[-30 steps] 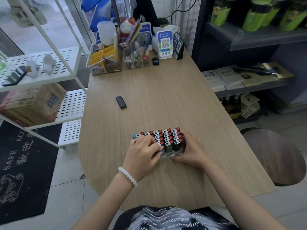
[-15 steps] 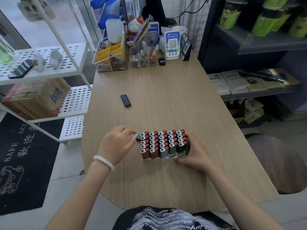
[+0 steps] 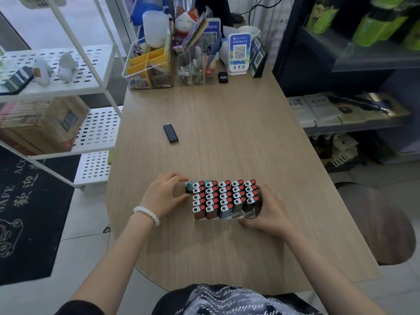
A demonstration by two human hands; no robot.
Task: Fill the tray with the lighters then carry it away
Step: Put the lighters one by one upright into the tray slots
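Several lighters [image 3: 225,196] with red and silver tops stand upright in rows in a clear tray [image 3: 246,215] on the wooden table [image 3: 227,133], near its front edge. My left hand [image 3: 162,195] is at the tray's left end, with forefinger and thumb curled against the end row of lighters. My right hand [image 3: 268,212] grips the tray's right end and front corner, its fingers wrapped around the side. A white bead bracelet sits on my left wrist.
A small black lighter-like object [image 3: 170,133] lies alone mid-table. At the far end stand a yellow organizer [image 3: 147,64], a clear pen holder [image 3: 195,67] and a QR stand [image 3: 239,53]. A white rack [image 3: 91,87] flanks the left. A round stool [image 3: 375,223] is at the right.
My left hand lifted off the lighters' tops and moved to the tray's left end. My right hand stayed on the right end. The camera view shifted slightly.
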